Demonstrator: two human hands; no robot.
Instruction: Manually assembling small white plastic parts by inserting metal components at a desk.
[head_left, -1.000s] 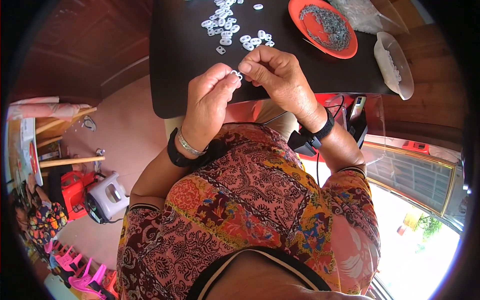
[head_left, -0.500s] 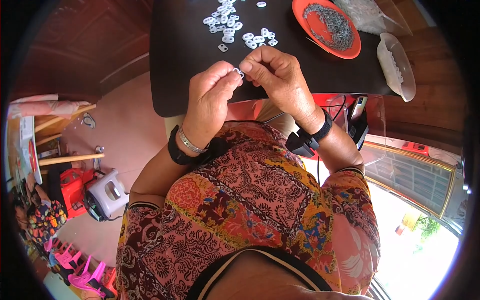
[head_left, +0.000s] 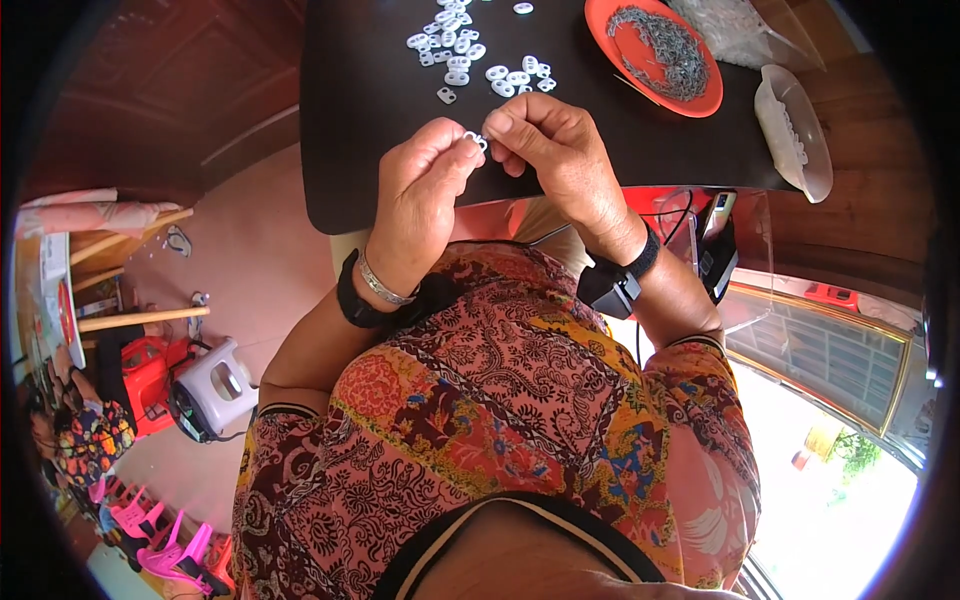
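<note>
Above the near edge of the black table [head_left: 365, 150], my left hand [head_left: 422, 190] pinches a small white plastic piece with rounded loops [head_left: 477, 141] between thumb and fingers. My right hand [head_left: 560, 155] is close beside it, thumb pressed against the index finger. Whatever sits in that right pinch is too small or hidden to name. Beyond my hands lie several loose white two-holed plastic pieces [head_left: 457, 63], some oval and some squarish. To the right, an orange plate [head_left: 598, 35] holds a heap of small grey metal-looking bits [head_left: 685, 75].
At the table's right edge stands a translucent tub [head_left: 818, 160] with white pieces inside. A clear plastic bag [head_left: 725, 40] lies behind the plate. Under the tabletop sit cables and a phone-like device [head_left: 717, 215]. On the floor to my left are a grey-white appliance [head_left: 215, 390] and pink chairs [head_left: 175, 555].
My right hand has drawn slightly right, away from the white piece, and its wrist has turned a little. More of the piece shows. My left hand stays almost still.
</note>
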